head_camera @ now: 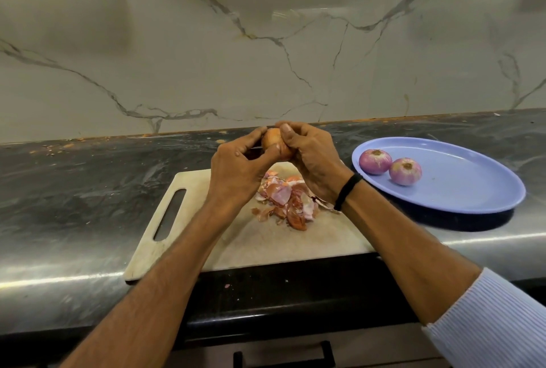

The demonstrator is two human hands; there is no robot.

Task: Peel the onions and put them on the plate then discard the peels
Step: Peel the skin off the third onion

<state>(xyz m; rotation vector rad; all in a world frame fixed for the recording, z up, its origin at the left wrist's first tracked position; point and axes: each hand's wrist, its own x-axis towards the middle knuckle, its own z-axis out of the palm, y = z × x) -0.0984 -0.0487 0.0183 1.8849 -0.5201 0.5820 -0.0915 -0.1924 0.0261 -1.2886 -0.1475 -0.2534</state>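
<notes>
A kitchen. A pale cutting board (266, 246) with a slot grip lies on a dark polished stone desk (74, 190). Behind the board rises a marble-veined wall (266, 57). To the right of the board sits a blue plate (472, 190) with two peeled onions (375, 161). Onion peels (283, 202) are heaped on the board, and below it is a black drawer handle (283, 356).

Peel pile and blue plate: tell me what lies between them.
Head view: the wrist of the right hand, wearing a black band, crosses between peel pile and blue plate, over the cutting board edge.
</notes>
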